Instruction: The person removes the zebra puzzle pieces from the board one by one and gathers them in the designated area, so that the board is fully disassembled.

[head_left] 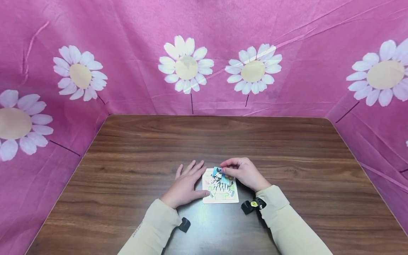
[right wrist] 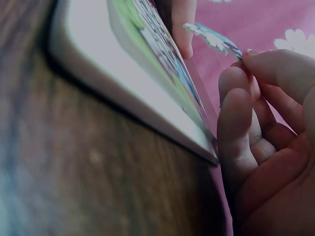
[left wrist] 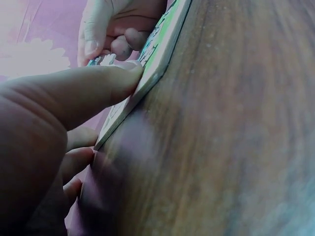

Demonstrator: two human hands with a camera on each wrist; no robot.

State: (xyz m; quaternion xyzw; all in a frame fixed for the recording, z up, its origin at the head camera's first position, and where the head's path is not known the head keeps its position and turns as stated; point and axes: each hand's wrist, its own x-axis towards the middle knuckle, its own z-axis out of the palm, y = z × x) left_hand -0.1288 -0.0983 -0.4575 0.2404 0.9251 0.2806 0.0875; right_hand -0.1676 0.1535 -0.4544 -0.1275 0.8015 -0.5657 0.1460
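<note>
A small square jigsaw puzzle board (head_left: 220, 200) with a zebra picture and a pale border lies flat on the table. My right hand (head_left: 244, 173) pinches a blue puzzle piece (head_left: 216, 172) printed with part of the zebra, over the board's upper left. In the right wrist view that puzzle piece (right wrist: 214, 39) is tilted and held clear of the board (right wrist: 128, 73). My left hand (head_left: 186, 186) lies spread at the board's left edge. Its thumb (left wrist: 106, 86) presses on the border, the other fingers straight beside the edge.
The brown wooden table (head_left: 143, 148) stretches out around the board. A pink cloth (head_left: 127, 42) printed with white daisies hangs behind and at both sides. Black wrist cameras sit at the left cuff (head_left: 184, 225) and the right cuff (head_left: 248, 207).
</note>
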